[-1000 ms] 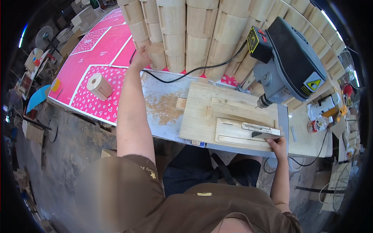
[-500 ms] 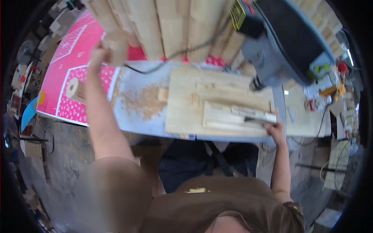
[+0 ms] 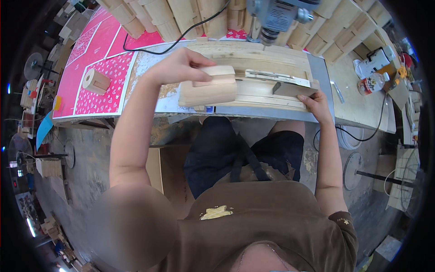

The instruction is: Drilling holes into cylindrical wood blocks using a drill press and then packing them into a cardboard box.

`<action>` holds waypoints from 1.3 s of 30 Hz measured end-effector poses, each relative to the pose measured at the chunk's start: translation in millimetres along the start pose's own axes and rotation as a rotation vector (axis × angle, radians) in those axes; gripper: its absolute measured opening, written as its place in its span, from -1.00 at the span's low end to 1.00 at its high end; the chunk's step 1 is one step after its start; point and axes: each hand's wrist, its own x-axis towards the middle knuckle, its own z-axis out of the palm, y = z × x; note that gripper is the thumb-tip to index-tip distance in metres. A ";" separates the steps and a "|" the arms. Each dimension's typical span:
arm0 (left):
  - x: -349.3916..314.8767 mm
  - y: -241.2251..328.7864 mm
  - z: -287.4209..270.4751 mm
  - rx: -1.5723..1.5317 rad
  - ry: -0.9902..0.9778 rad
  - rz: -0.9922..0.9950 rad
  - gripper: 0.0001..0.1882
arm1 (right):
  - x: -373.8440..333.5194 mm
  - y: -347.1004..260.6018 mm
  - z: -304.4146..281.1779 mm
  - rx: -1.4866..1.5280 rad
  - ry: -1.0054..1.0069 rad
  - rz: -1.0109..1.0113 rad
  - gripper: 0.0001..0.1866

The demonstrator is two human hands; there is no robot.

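My left hand [image 3: 179, 68] grips a pale, rounded wooden block [image 3: 210, 94] by its upper edge, thumb and fingers pinching it. The block hangs over the left part of a wooden jig [image 3: 267, 100] on the bench. My right hand [image 3: 316, 106] is closed at the jig's right end, its thumb against a flat grey plate [image 3: 294, 89]. That plate stands slanted beside a pale strip with a metal rail [image 3: 276, 77]. Above the jig's far side, the drill press chuck [image 3: 269, 37] points down with a thin bit. The block hides part of the jig.
A wooden cylinder with a hole [image 3: 96, 82] lies on the pink patterned sheet [image 3: 86, 59] at left. Stacked wooden pieces [image 3: 210, 20] line the back. A black cable [image 3: 158, 53] crosses there. At right are a plastic bottle [image 3: 372, 84] and a small knife-like tool [image 3: 337, 92].
My left hand has brought the wooden block from the back-left stacks rightward and nearer, over the jig. My right hand stays at the jig's right end with the plate. The view has shifted.
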 end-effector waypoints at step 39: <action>46.0 -43.8 141.5 0.454 0.816 0.121 -0.29 | 49.7 -18.3 28.3 -0.975 0.482 -0.339 -0.51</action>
